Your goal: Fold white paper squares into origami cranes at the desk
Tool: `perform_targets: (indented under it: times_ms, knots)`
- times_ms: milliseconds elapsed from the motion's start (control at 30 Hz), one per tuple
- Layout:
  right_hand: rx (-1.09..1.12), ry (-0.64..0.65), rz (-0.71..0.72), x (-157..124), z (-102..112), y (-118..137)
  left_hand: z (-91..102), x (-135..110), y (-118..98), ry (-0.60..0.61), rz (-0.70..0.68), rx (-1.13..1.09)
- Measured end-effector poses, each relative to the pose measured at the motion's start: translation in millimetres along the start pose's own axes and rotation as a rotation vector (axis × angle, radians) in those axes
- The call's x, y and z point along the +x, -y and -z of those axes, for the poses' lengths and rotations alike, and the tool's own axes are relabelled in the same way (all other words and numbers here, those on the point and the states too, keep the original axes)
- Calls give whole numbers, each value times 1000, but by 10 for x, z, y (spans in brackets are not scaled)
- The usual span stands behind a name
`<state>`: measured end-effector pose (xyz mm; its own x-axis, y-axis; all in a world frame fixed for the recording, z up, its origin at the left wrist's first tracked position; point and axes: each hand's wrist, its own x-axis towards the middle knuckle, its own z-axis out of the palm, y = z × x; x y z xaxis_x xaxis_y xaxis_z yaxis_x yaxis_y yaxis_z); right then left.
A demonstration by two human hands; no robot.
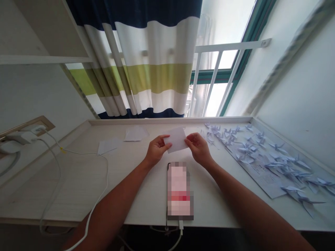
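Observation:
A small square sheet of white paper (pixel 176 140) is held up a little above the desk, between both hands. My left hand (pixel 157 150) pinches its left edge between thumb and fingers. On the right edge, my right hand (pixel 198 148) grips it the same way. The sheet looks flat and slightly tilted, with no folds that I can make out. Just below the hands lies a phone (pixel 178 190), its screen blurred out, with a cable plugged into its lower end.
Many folded paper cranes (pixel 247 148) cover the desk's right side, some on a flat printed board (pixel 258 170). Loose paper sheets (pixel 136 133) and another sheet (pixel 106 146) lie at the left. A white cable (pixel 107 167) runs from the wall plugs (pixel 23 136) across the desk (pixel 73 177).

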<state>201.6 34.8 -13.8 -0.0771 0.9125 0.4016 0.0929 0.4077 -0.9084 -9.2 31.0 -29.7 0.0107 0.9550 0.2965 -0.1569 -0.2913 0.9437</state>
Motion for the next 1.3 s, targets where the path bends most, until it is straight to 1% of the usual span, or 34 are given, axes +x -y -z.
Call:
perform_targets:
  times_ms: [67,133,233,267,333,367,433,500,667,833,1000,1100,1200,1300]
  knots:
    - [-86,-3,37,-9,5,13,33,-18,-32,56,-13,36]
    - [-129,1,55,-23,3,27,48,-30,-48,54,-30,93]
    - [-69,9,39,-38,-8,50,37,-36,-47,-59,-56,106]
    - [-27,30,22,-38,-10,60,27,-35,-44,-96,-64,91]
    - [45,85,-16,-31,-4,78,3,-30,-38,-126,-70,57]
    - [61,105,-33,-25,3,85,-10,-27,-35,-119,-63,48]
    - [71,80,-53,-13,21,86,-29,-20,-26,-81,-31,13]
    - [92,46,-79,-4,35,71,-31,-12,-13,-69,-6,-22]
    - [119,34,-84,6,30,3,56,22,19,-82,-1,57]
    - [31,-17,-30,36,68,-44,105,46,14,-84,-4,85]
    - [-18,2,-29,57,129,-78,107,62,5,-125,-11,106]
    - [-55,-6,-24,61,154,-84,133,76,17,-104,25,83]
    - [-174,-31,14,61,190,-76,169,89,45,-68,48,83]
    - [-266,-41,59,61,222,-60,207,94,70,-59,44,133]
